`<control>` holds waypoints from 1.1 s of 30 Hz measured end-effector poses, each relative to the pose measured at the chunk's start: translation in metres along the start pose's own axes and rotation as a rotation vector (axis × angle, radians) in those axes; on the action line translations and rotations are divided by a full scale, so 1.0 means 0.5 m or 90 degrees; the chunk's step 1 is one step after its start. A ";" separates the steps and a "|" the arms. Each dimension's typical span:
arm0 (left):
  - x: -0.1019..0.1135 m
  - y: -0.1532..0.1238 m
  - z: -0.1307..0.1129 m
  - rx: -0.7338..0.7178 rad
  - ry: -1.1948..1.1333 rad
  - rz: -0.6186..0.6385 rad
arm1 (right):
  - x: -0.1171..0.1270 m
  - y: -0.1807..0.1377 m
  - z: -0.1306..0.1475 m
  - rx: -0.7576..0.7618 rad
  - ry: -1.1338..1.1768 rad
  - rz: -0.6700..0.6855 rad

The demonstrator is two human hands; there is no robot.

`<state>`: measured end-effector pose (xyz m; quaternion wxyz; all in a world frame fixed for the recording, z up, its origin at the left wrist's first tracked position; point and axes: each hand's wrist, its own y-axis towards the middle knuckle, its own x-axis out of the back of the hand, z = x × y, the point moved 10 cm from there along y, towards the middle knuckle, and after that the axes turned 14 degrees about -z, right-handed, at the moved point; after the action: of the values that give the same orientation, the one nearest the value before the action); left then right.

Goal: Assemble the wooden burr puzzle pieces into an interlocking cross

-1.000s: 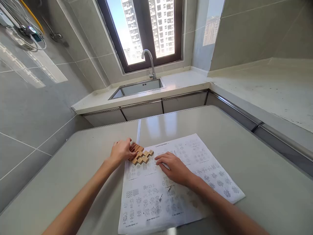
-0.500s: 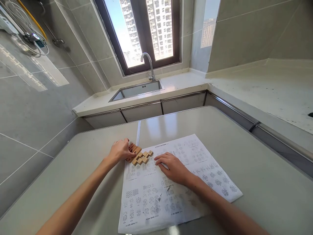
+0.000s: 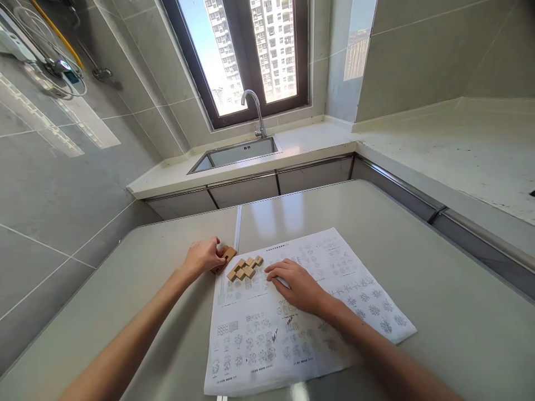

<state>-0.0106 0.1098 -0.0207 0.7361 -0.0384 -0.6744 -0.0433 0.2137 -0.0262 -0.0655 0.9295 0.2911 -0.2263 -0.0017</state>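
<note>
Grey-tiled walls (image 3: pixel 75 189) and a sink (image 3: pixel 246 151) are being shown beyond the worktop (image 3: pixel 334 206) in the head view. Light wooden blocks (image 3: pixel 241 270) are being supported on a printed sheet (image 3: pixel 267 317), near its upper left corner. Brown wooden pieces (image 3: pixel 228 255), partly hidden just left of the blocks, are being held by the left-hand grip (image 3: pixel 203 256), closed between thumb and fingers. Nothing visible is being held by the right-hand grip (image 3: pixel 296 284), which is being kept loosely curled over the sheet, beside the blocks.

Pale wooden blocks (image 3: pixel 249 272) lie clustered on a printed sheet (image 3: pixel 259 312); darker brown wooden pieces (image 3: pixel 229 253) sit at its far-left corner.
</note>
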 end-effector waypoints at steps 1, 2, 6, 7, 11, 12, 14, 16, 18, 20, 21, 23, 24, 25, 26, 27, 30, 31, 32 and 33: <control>-0.001 0.003 0.000 0.004 0.008 -0.002 | 0.000 0.000 0.000 0.001 0.000 0.000; -0.001 0.007 0.000 0.009 0.016 -0.004 | 0.000 0.000 0.000 0.001 0.000 -0.001; -0.003 0.018 -0.001 0.014 0.044 -0.012 | 0.001 0.000 0.000 -0.001 0.002 -0.004; -0.004 0.019 -0.001 0.013 0.048 -0.013 | 0.001 0.000 0.000 -0.001 0.003 -0.005; -0.009 0.024 0.005 0.017 0.054 -0.010 | -0.001 0.000 -0.002 0.000 0.002 -0.003; -0.010 0.025 0.008 0.019 0.054 -0.007 | -0.001 0.000 -0.002 0.002 0.001 -0.003; -0.013 0.029 0.012 0.023 0.055 -0.002 | -0.001 0.000 -0.003 0.005 0.001 -0.005; -0.014 0.032 0.014 0.023 0.055 0.004 | 0.000 0.000 -0.003 0.007 0.002 -0.009; -0.014 0.034 0.014 0.022 0.053 0.006 | 0.000 0.001 -0.002 0.007 0.004 -0.006; -0.014 0.034 0.015 0.021 0.049 0.005 | 0.000 0.001 -0.001 0.004 0.005 -0.004; -0.014 0.033 0.015 0.020 0.046 0.005 | 0.000 0.002 -0.001 0.003 0.005 -0.004; -0.014 0.031 0.015 0.017 0.041 0.011 | 0.001 0.002 -0.001 0.001 0.003 -0.006; -0.015 0.030 0.016 0.016 0.040 0.018 | 0.001 0.002 -0.001 0.000 0.002 -0.006; -0.017 0.028 0.017 0.017 0.039 0.027 | 0.002 0.002 0.000 -0.001 0.002 -0.005; -0.019 0.027 0.017 0.018 0.039 0.040 | 0.002 0.002 0.000 -0.001 0.002 -0.004; -0.021 0.025 0.018 0.019 0.040 0.055 | 0.002 0.001 0.000 -0.002 0.003 -0.003; -0.030 0.021 0.016 0.023 0.043 0.097 | 0.002 0.001 -0.001 -0.005 0.010 0.000; -0.032 0.020 0.014 0.023 0.046 0.104 | 0.002 0.000 -0.001 -0.005 0.013 0.000; -0.034 0.020 0.012 0.022 0.048 0.106 | 0.001 0.000 -0.001 -0.005 0.015 0.000; -0.035 0.020 0.010 0.021 0.051 0.105 | 0.001 0.000 -0.002 -0.004 0.015 -0.001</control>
<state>-0.0160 0.1207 -0.0375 0.7640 -0.0801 -0.6397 0.0271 0.2144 -0.0259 -0.0660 0.9330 0.2885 -0.2149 0.0006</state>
